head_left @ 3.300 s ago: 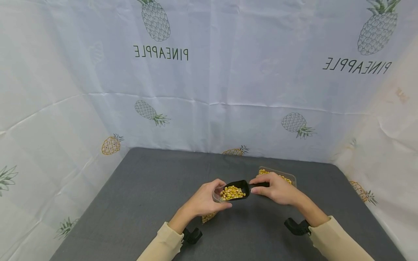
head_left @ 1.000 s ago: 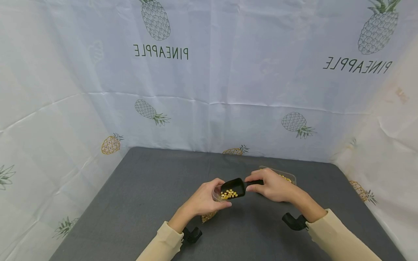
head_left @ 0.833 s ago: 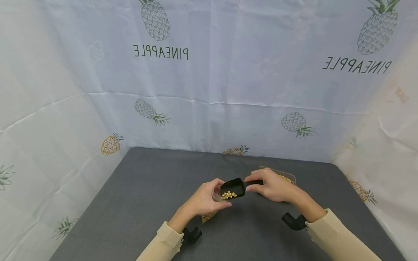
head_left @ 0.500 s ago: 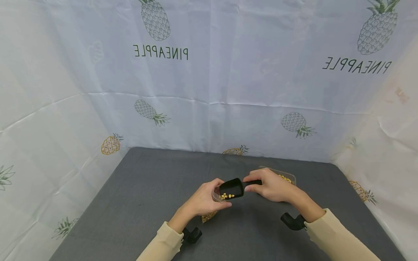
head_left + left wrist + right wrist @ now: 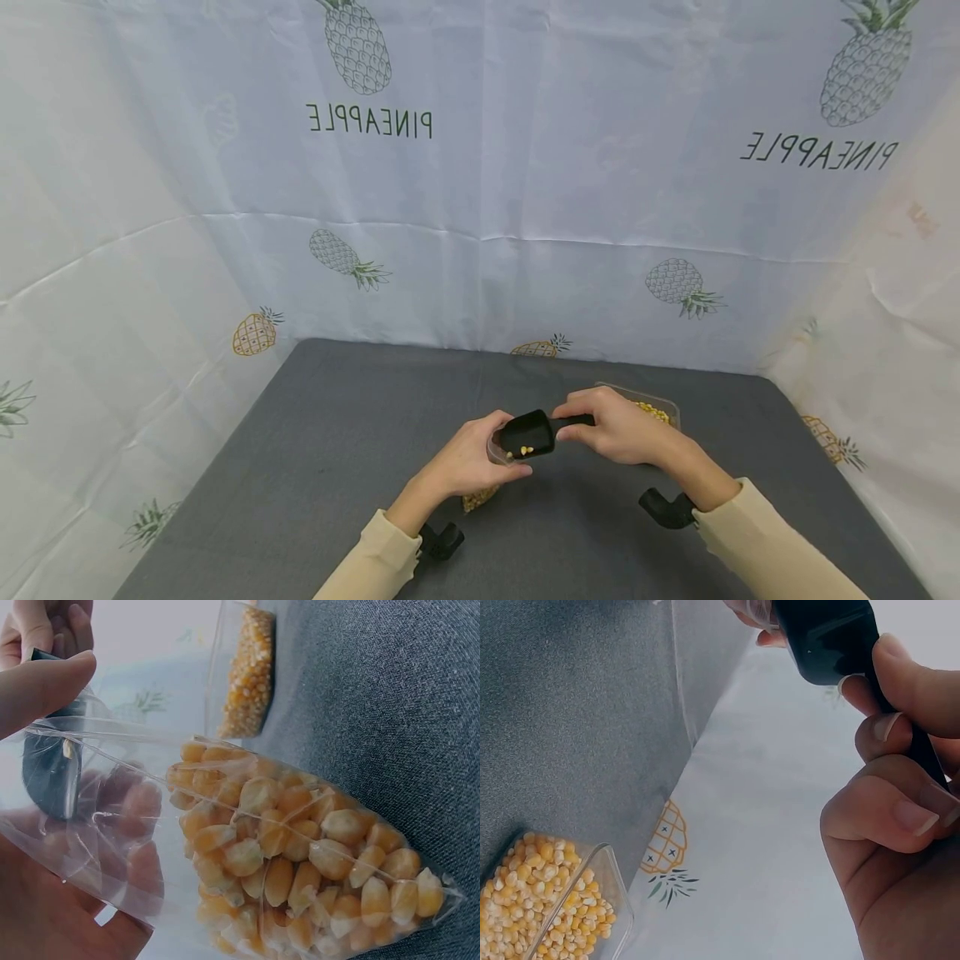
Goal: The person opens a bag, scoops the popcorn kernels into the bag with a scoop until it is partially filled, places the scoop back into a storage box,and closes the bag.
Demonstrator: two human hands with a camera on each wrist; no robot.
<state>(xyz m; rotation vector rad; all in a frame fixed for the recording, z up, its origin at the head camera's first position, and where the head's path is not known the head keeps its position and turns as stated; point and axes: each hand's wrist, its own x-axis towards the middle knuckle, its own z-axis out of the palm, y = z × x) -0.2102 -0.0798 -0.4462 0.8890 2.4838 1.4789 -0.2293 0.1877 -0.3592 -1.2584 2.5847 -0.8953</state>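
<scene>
My left hand (image 5: 474, 460) holds a clear plastic bag (image 5: 300, 859) by its mouth, fingers and thumb spread round the opening. Yellow corn kernels fill the bag's lower part, which touches the table. My right hand (image 5: 615, 425) grips the handle of a black scoop (image 5: 527, 432), as the right wrist view also shows. The scoop's lip is tilted down into the bag's mouth, with only a few kernels in it. Behind the right hand stands a clear rectangular container (image 5: 615, 900) of corn kernels, partly hidden in the head view.
The dark grey tabletop (image 5: 360, 433) lies under everything. A white curtain (image 5: 480, 167) printed with pineapples hangs at the back and both sides. A black wrist mount (image 5: 667, 508) sticks out beneath the right wrist, another (image 5: 442, 542) beneath the left.
Kernels have slid out of the scoop into the bag, from a heap down to a few. The right hand has moved left, tipping the scoop further; the left hand has stayed almost still.
</scene>
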